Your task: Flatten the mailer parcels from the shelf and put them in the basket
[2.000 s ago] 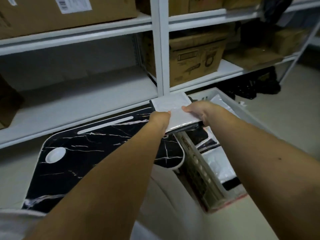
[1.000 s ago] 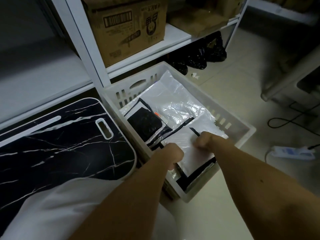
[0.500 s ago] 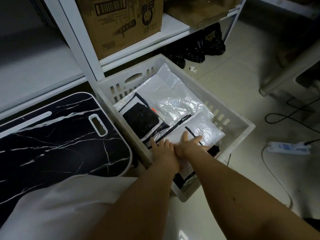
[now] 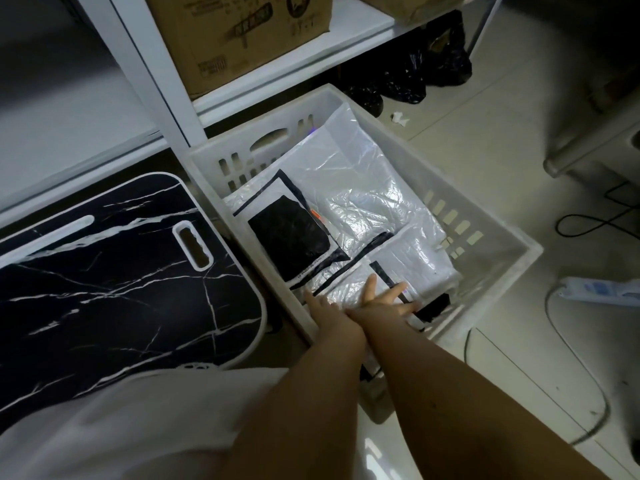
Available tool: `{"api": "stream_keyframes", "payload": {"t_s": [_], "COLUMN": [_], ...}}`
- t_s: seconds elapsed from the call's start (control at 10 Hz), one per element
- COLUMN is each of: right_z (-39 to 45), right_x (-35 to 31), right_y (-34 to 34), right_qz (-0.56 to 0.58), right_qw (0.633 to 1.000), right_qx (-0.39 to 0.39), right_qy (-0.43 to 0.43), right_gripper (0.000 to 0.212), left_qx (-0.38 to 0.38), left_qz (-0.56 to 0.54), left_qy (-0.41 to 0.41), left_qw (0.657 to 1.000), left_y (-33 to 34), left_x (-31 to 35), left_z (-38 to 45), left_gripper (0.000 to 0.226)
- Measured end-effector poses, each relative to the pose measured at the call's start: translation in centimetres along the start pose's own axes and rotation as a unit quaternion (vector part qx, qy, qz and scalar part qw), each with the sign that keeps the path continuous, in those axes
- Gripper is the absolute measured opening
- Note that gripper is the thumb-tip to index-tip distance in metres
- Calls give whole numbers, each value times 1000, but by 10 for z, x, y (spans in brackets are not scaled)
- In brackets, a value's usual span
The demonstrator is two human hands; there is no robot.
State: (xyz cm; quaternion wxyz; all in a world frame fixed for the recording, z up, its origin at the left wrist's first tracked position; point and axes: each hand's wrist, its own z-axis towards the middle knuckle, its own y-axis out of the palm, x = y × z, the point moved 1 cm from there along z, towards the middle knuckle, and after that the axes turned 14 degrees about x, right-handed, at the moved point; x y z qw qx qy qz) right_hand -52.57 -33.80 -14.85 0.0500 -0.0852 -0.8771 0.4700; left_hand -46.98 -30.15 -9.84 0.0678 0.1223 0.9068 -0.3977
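The mailer (image 4: 412, 268) now lies at the basket's (image 4: 498, 216) near corner; left hand (image 4: 325, 306) and right hand (image 4: 384, 303) press flat-fingered. Springy plastic could puff back up.

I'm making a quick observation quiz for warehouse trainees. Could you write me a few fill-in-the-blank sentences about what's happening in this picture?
1. Both hands, the left hand and the right hand, press flat on a white mailer parcel that lies inside the ____.
2. The white basket stands on the ____, in front of the shelf.
3. The cardboard box sits on the shelf, ____ the basket.
4. The tray beside the basket is black with white ____ veining.

Missing words: basket; floor; above; marble
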Motion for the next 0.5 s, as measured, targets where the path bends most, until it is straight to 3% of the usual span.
{"api": "stream_keyframes", "payload": {"t_s": [0.2, 0.3, 0.4, 0.5], "right_z": [6, 16, 28, 51], "right_x": [4, 13, 13, 11], "right_y": [-6, -18, -23, -19], "right_qz": [-5, 29, -9, -19], "right_qw": [1000, 1000, 1000, 998], "right_qx": [-3, 0, -10, 14], "right_qy": [-4, 3, -22, -65], "right_gripper": [93, 71, 68, 72], "left_qx": [76, 153, 237, 261], "left_qz": [-12, -64, -117, -146], "left_qy": [-21, -27, -36, -37], "left_qw": [997, 986, 964, 954], "left_y": [-1, -11, -23, -29], "left_x": [-3, -7, -15, -23], "left_z": [2, -10, -27, -41], "left_gripper": [54, 48, 46, 52]}}
